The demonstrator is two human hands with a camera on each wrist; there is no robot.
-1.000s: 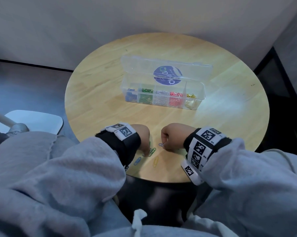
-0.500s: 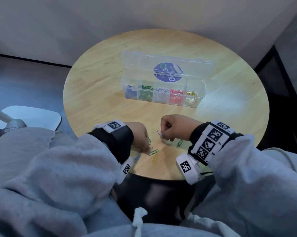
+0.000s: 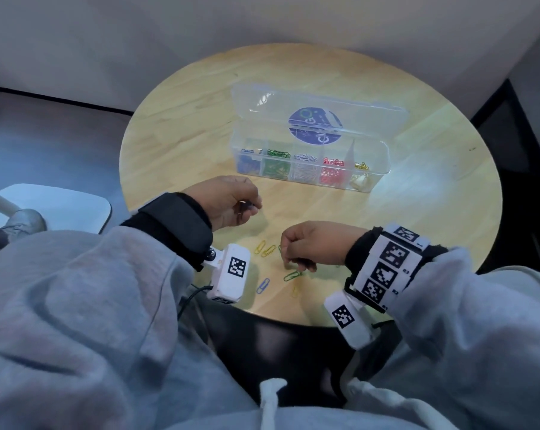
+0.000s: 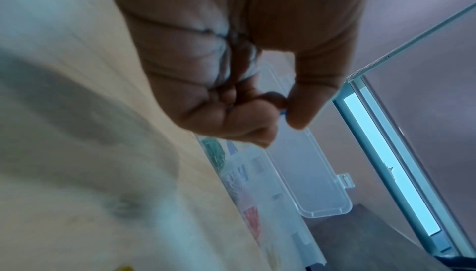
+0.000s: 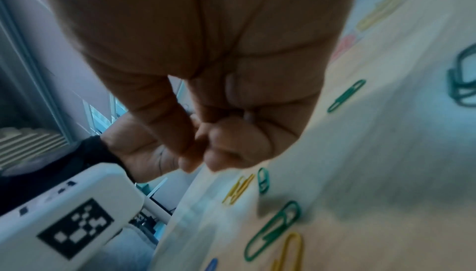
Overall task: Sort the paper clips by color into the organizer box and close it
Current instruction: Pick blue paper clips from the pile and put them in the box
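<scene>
Blue clip (image 4: 282, 112) pinched in left hand (image 3: 228, 203) grip, above table (image 3: 181, 144)

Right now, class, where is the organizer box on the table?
In the head view the open organizer box sits toward the far, slightly right part of the round table, beyond both hands, its lid tipped back toward the wall.

Head view looks down over table (image 3: 200, 144); wrist views sit close behind fingers, sharing tabletop with it.
</scene>
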